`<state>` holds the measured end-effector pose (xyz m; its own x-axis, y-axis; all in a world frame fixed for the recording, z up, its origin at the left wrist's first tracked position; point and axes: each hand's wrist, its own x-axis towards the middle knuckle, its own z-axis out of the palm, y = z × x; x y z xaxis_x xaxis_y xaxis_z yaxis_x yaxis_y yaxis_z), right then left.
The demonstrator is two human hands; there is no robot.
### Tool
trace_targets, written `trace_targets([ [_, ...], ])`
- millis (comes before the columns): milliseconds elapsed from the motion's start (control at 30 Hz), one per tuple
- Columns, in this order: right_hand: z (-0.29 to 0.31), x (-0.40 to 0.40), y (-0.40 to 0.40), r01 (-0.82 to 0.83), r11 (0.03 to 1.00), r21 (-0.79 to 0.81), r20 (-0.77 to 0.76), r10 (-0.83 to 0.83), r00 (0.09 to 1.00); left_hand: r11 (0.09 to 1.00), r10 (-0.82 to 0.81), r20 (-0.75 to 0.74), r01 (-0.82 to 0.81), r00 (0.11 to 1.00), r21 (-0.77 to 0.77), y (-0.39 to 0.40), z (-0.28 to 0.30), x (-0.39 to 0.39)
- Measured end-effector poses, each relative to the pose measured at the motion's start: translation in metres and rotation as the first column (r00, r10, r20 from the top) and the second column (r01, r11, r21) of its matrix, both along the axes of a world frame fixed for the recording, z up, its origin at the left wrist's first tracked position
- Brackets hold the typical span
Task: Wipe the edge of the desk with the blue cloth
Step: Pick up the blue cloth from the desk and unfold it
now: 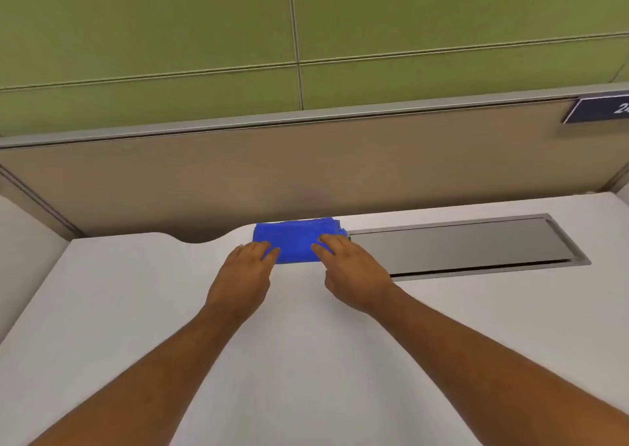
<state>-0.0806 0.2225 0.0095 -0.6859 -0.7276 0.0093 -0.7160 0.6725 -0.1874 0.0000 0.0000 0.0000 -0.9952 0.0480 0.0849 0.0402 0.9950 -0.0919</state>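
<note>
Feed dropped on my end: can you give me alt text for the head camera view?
Both hands, left hand and right hand, press flat on a folded blue cloth at the far edge of a white desk. A grey cable hatch lies right of the cloth, a beige partition behind.

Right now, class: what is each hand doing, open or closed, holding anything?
Left hand: open, fingers flat on the blue cloth.
Right hand: open, fingers flat on the same cloth, not gripping.
</note>
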Motion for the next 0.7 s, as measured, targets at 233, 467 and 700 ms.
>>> trace_targets([
  [233, -0.035, -0.041, -0.037, -0.029, 0.987, 0.158, 0.071, 0.018, 0.997, 0.981, 0.070, 0.176, -0.036, 0.982, -0.190, -0.032, -0.027, -0.041],
  [467, -0.035, -0.044, -0.040, 0.012, 0.989, 0.147, 0.036, -0.017, 0.999, 0.989, 0.102, 0.007, -0.102, 0.995, 0.109, -0.032, -0.017, -0.050],
  [700, -0.002, 0.023, -0.034, 0.092, 0.924, -0.372, 0.147, -0.040, 0.988, 0.620, 0.281, -0.051, -0.140, 0.958, 0.772, -0.008, 0.016, 0.006],
])
